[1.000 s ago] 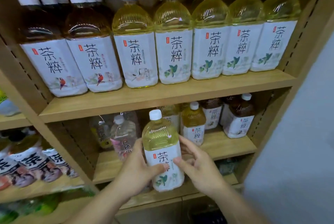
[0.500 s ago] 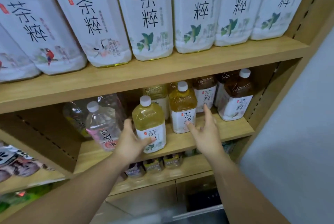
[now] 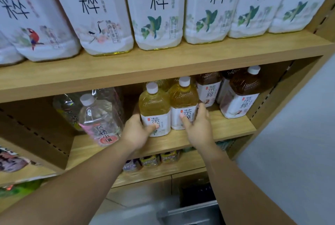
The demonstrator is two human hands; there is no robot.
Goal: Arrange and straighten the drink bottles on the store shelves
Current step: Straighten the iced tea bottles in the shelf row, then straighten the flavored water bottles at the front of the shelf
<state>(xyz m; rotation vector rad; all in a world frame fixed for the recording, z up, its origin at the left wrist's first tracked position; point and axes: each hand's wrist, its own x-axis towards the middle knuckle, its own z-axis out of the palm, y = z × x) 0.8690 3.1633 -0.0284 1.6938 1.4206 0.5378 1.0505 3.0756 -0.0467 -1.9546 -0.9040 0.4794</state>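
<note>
wooden middle shelf [image 3: 226,130]: left hand [image 3: 135,134] grips the left tea bottle [image 3: 155,108] low on its label; right hand [image 3: 197,126] grips the right tea bottle [image 3: 183,101], touching beside it. judged full, heavy, slick plastic; best held low around the body.

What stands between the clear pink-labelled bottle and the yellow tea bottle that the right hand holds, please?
Another yellow tea bottle, gripped by the left hand, as the head view shows.

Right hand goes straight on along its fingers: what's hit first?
The right hand holds the rightmost yellow tea bottle, so that comes first; a dark tea bottle stands behind, gap unclear.
</note>
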